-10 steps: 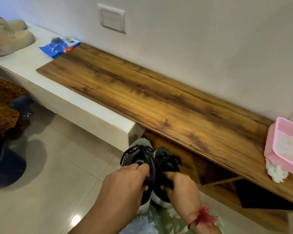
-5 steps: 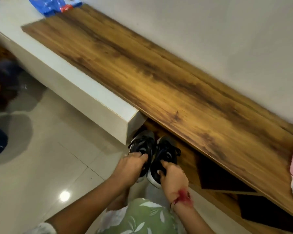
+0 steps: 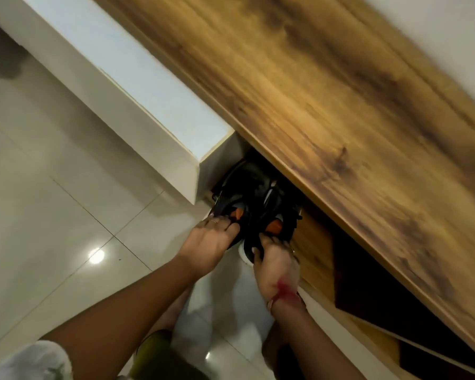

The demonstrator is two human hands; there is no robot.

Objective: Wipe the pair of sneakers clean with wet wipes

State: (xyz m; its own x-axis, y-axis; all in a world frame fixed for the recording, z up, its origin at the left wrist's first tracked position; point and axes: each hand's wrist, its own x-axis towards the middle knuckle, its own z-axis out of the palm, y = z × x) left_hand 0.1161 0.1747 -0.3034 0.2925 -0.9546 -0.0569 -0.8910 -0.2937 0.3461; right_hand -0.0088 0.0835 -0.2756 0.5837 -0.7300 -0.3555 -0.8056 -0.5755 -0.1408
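Nothing readable is showing: no text, label, brand or number. The pair of black sneakers with orange patches (image 3: pixel 247 193) is appearing blurred and dark, so any marking on it cannot be told.

Soft, even indoor light here, one white lamp spot glaring off the glossy floor (image 3: pixel 66 215), motion blur smearing the wood top (image 3: pixel 340 91) and everything toward the frame edges, the sneakers (image 3: pixel 247 204) lost in deep shadow beneath it.

Left hand (image 3: pixel 209 242) and right hand (image 3: pixel 276 260) reach forward, both gripping.
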